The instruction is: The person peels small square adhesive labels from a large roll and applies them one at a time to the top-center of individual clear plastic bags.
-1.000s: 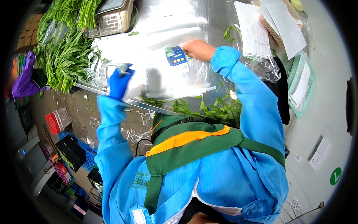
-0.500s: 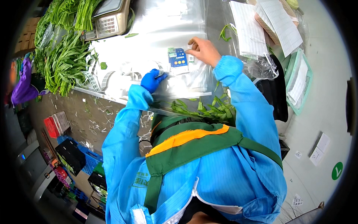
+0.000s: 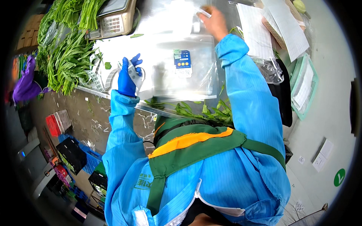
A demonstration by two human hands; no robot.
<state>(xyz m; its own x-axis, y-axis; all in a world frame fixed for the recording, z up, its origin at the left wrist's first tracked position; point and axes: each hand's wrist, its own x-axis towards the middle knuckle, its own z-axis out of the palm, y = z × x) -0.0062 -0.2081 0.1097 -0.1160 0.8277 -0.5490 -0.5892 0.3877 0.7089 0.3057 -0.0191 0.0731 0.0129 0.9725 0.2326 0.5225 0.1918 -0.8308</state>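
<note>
My left hand (image 3: pixel 128 78), in a blue glove, is curled around a strip of stickers (image 3: pixel 132 71) left of a stack of clear plastic bags (image 3: pixel 201 81). On the top bag sits a blue-and-white label (image 3: pixel 183 62) with small green-and-white stickers at its upper left. My bare right hand (image 3: pixel 215 23), blurred, is beyond the top bag's far edge. A small white piece (image 3: pixel 203 12), its kind unclear, is between its fingertips. More of the sticker strip (image 3: pixel 111 79) curls on the table beside my left hand.
Bundles of leafy greens (image 3: pixel 68 64) and a scale (image 3: pixel 113 24) occupy the left side. Loose stems (image 3: pixel 188 111) lie along the near edge. Paper sheets (image 3: pixel 256 34) cover a basket at the right, with a green tray (image 3: pixel 304 86) beyond them.
My left hand has moved left, away from the label, with the sticker strip. My right hand has moved from beside the label to farther up and slightly right.
</note>
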